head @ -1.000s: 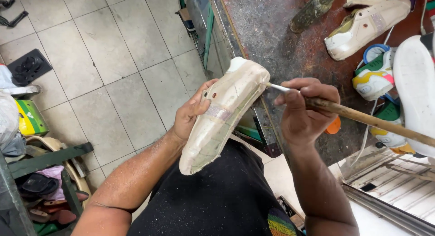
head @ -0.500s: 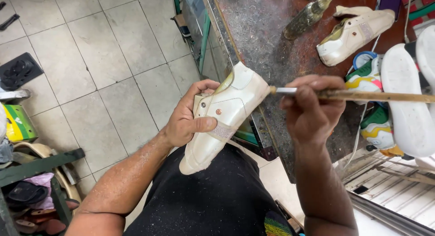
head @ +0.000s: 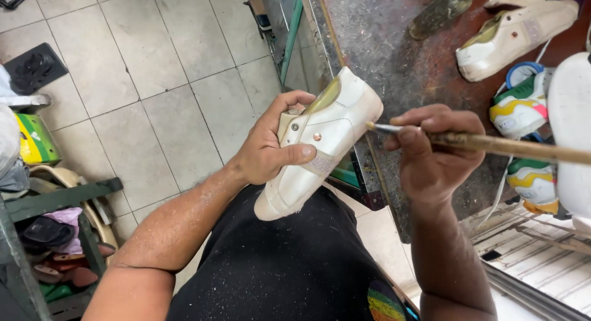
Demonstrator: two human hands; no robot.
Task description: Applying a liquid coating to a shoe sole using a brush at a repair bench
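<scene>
Cream shoe upper [head: 320, 142] now sits side-on in the left hand [head: 271, 150], fingers wrapped round it above the lap, turned since a second ago. Right hand [head: 431, 154] pinches the brush [head: 492, 145], tip at its toe.

My left hand [head: 271, 150] sits raised before my chest, fingers curled round and thumb pressed flat across, in a firm closed grip. Its bare forearm slants down to the lower left. My right hand [head: 431, 150] is level with it, fingers pinched tight together, wrist bent, forearm dropping straight below.
</scene>
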